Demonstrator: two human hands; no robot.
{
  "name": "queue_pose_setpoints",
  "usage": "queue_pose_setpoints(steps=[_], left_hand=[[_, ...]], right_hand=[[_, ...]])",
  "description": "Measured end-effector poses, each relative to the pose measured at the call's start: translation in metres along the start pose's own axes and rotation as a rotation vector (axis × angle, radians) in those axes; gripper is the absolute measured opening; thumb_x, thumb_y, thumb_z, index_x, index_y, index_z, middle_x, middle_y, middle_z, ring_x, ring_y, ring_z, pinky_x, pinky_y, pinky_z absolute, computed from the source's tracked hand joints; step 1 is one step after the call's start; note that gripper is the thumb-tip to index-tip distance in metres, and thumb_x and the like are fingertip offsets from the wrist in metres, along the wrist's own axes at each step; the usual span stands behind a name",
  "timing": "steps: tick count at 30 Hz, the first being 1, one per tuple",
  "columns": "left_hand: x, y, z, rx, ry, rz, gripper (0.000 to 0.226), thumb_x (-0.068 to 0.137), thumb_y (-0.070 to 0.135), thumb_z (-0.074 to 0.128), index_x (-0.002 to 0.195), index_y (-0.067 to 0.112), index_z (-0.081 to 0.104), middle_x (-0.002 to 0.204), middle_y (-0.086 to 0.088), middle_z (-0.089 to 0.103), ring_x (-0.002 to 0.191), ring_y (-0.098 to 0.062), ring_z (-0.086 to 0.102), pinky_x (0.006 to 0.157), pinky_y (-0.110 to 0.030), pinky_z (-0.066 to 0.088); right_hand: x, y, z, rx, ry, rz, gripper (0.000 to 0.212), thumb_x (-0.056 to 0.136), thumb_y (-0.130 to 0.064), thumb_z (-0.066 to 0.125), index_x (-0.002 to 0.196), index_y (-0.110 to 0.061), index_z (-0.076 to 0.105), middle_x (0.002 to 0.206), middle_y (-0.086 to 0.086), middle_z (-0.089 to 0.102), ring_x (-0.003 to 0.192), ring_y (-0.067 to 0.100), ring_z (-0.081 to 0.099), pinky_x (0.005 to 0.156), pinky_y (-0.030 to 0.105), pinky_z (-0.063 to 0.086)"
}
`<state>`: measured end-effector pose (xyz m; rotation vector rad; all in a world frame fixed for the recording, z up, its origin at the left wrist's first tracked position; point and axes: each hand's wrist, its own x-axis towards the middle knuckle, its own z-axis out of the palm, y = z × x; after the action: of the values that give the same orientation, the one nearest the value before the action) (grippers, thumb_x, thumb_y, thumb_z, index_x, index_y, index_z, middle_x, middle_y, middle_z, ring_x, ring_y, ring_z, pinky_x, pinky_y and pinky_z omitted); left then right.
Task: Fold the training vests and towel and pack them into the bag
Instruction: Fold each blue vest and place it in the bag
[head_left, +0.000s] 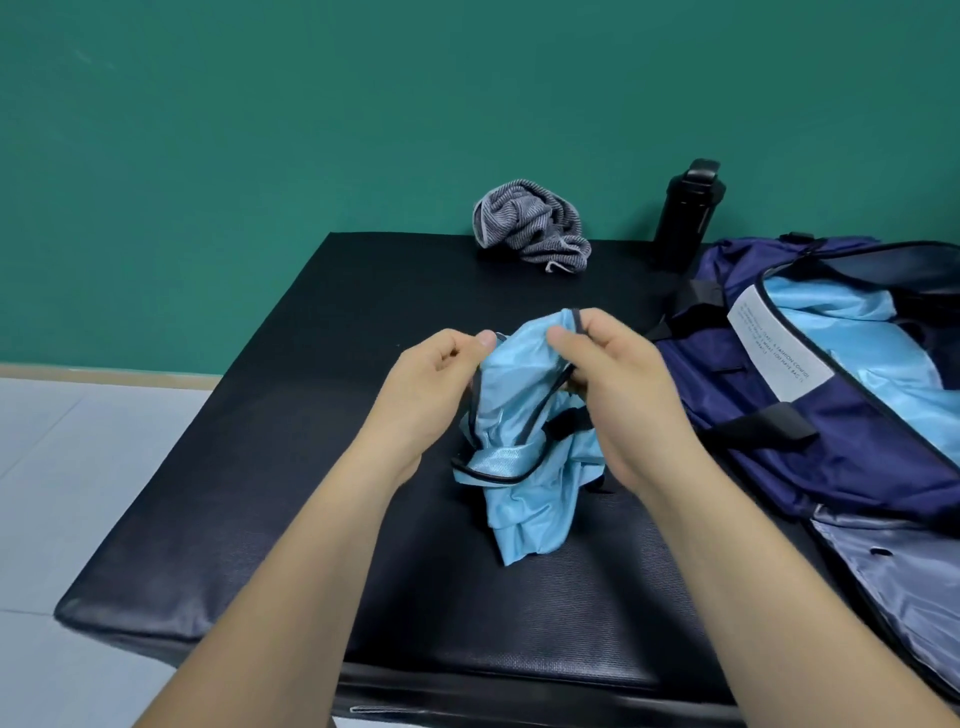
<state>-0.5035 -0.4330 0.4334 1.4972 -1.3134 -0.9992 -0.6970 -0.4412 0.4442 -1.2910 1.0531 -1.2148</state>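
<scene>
A light-blue training vest (524, 493) with black trim hangs bunched above the middle of the black padded bench (260, 493). My left hand (431, 384) pinches its upper left edge. My right hand (613, 384) pinches the black trim at its top right. The vest's lower end touches the bench. A crumpled grey striped towel (535, 226) lies at the far edge of the bench. The navy bag (831, 415) lies open on the right, with light-blue fabric (852, 338) showing inside it.
A black bottle (688, 213) stands at the back, between the towel and the bag. A green wall rises behind the bench. Pale floor tiles (78, 467) lie to the left, beyond the bench's edge.
</scene>
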Motion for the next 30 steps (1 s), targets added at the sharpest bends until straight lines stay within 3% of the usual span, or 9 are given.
queue_pose_setpoints(steps=[3,6,9,13,17,20,22,25,30], left_hand=[[-0.005,0.003,0.005,-0.029,-0.144,-0.066,0.059,0.1,0.073,0.049,0.086,0.022,0.075,0.087,0.01,0.072,0.083,-0.015,0.064,0.095,-0.039,0.051],[-0.01,0.01,0.011,-0.133,-0.211,-0.05,0.06,0.099,0.072,0.051,0.1,0.021,0.082,0.105,0.001,0.08,0.102,-0.016,0.072,0.108,-0.05,0.052],[-0.011,0.009,0.013,-0.166,-0.133,0.125,0.035,0.102,0.044,0.068,0.098,0.011,0.079,0.103,-0.011,0.077,0.098,-0.022,0.069,0.105,-0.057,0.051],[-0.014,0.011,0.013,-0.301,-0.036,0.17,0.022,0.1,0.03,0.074,0.099,0.009,0.08,0.107,-0.027,0.073,0.094,-0.025,0.067,0.098,-0.056,0.055],[-0.02,0.017,0.012,-0.447,0.003,0.143,0.02,0.099,0.027,0.075,0.105,0.008,0.081,0.107,-0.016,0.078,0.097,-0.029,0.073,0.094,-0.045,0.06],[-0.026,0.02,0.004,-0.423,0.011,0.145,0.017,0.101,0.026,0.072,0.108,0.013,0.081,0.098,-0.007,0.078,0.085,-0.019,0.069,0.078,-0.034,0.053],[-0.029,0.025,-0.004,-0.398,0.03,0.139,0.015,0.102,0.025,0.071,0.11,0.018,0.082,0.101,-0.008,0.079,0.089,-0.017,0.073,0.078,-0.031,0.051],[-0.034,0.038,-0.012,-0.381,0.053,0.124,0.015,0.104,0.024,0.068,0.113,0.022,0.08,0.1,-0.006,0.079,0.09,-0.016,0.074,0.079,-0.033,0.052],[-0.051,0.04,-0.009,-0.28,0.052,0.091,0.012,0.102,0.02,0.068,0.109,0.022,0.078,0.097,-0.003,0.08,0.086,-0.014,0.074,0.076,-0.033,0.051]], right_hand=[[0.004,-0.006,-0.012,0.017,0.041,0.03,0.024,0.103,-0.026,0.065,0.105,-0.004,0.073,0.111,0.023,0.074,0.092,0.022,0.068,0.09,0.044,0.056],[0.005,-0.005,-0.017,-0.026,0.052,0.084,0.032,0.104,-0.032,0.066,0.097,-0.002,0.073,0.104,0.021,0.075,0.09,0.021,0.068,0.087,0.042,0.056],[0.001,-0.005,-0.018,-0.017,-0.084,0.17,0.037,0.1,-0.049,0.069,0.099,-0.015,0.08,0.105,0.0,0.079,0.101,0.017,0.073,0.094,0.04,0.053],[-0.005,-0.005,-0.017,-0.015,-0.277,0.231,0.04,0.098,-0.048,0.072,0.118,-0.015,0.08,0.12,0.005,0.079,0.118,0.025,0.073,0.109,0.044,0.048],[-0.014,-0.005,-0.012,0.046,-0.167,0.129,0.025,0.099,-0.03,0.073,0.12,-0.017,0.079,0.122,0.007,0.078,0.115,0.021,0.072,0.103,0.041,0.05],[-0.021,-0.023,-0.014,0.146,-0.075,0.033,0.026,0.105,-0.022,0.066,0.122,-0.006,0.076,0.121,0.018,0.076,0.107,0.029,0.073,0.098,0.043,0.055],[-0.022,-0.046,-0.021,0.174,-0.022,0.005,0.027,0.106,-0.02,0.064,0.122,-0.001,0.074,0.119,0.021,0.076,0.101,0.028,0.073,0.096,0.047,0.058],[-0.021,-0.087,-0.033,0.101,0.006,0.006,0.024,0.105,-0.022,0.065,0.117,-0.004,0.076,0.115,0.018,0.078,0.097,0.028,0.074,0.098,0.055,0.057],[-0.031,-0.151,-0.05,-0.091,-0.071,0.011,0.022,0.104,-0.023,0.066,0.115,-0.006,0.077,0.112,0.012,0.08,0.096,0.024,0.074,0.1,0.045,0.055]])
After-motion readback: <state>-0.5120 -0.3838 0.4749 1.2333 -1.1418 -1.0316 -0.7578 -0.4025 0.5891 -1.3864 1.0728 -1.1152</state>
